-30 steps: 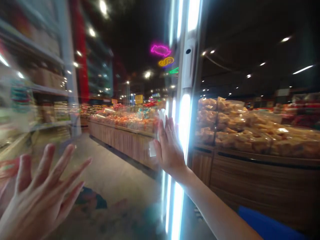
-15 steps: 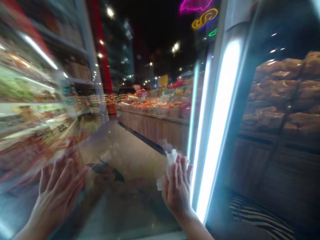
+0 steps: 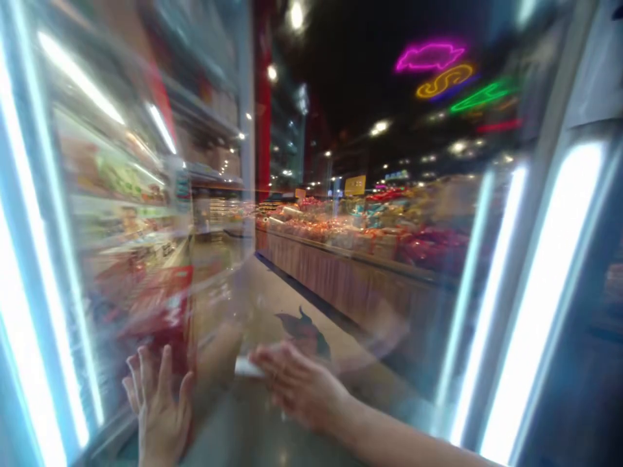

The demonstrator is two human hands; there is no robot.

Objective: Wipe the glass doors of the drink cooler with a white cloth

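Note:
My right hand point(image 3: 311, 389) lies flat over a white wipe, perhaps a tissue or thin cloth point(image 3: 249, 367), against a clear glass pane point(image 3: 341, 292). Only a corner of the wipe shows past the fingertips; the palm covers the rest. Lower left, my left hand point(image 3: 160, 402) holds nothing. Its fingers are spread, at or close to the glass. Faint reflections cross the pane, and a dark leaf-like shape point(image 3: 306, 331) shows in it above my right hand.
Bright tube lights point(image 3: 540, 292) run up the right side, with more tubes point(image 3: 39, 259) on the left. Lit shelves point(image 3: 126, 194) of goods, a wood-fronted produce stand point(image 3: 331, 272) and neon signs point(image 3: 433, 58) appear in or through the glass.
My right hand has swept the wipe leftward across the glass and turned sideways. My left hand sits lower, fingers still spread. The view has swung to the right.

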